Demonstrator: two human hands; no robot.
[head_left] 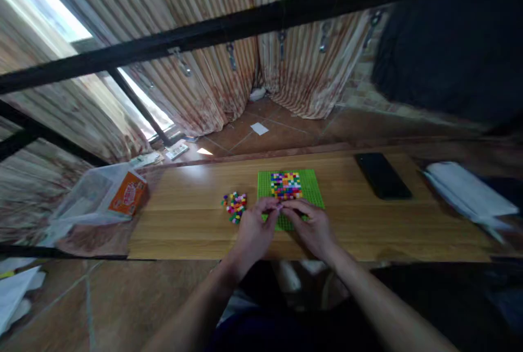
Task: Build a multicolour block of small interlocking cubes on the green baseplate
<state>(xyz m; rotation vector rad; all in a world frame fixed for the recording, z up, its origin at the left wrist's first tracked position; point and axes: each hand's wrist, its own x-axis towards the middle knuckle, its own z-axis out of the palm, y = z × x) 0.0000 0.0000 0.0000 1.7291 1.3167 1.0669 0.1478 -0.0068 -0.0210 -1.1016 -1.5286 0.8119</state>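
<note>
A green studded baseplate lies on the wooden table, with a block of multicoloured small toy bricks set in rows on its upper middle. Over the plate's lower part, my left hand and my right hand meet at the fingertips. Between them shows a small lilac brick, pinched by both hands. Whether it touches the plate cannot be made out. A loose heap of coloured bricks lies on the table just left of my left hand.
A black phone-like slab lies on the table to the right. White papers or cloth sit beyond the right end. At the left end stands a clear plastic bin with an orange box. A dark metal bar crosses before the curtains.
</note>
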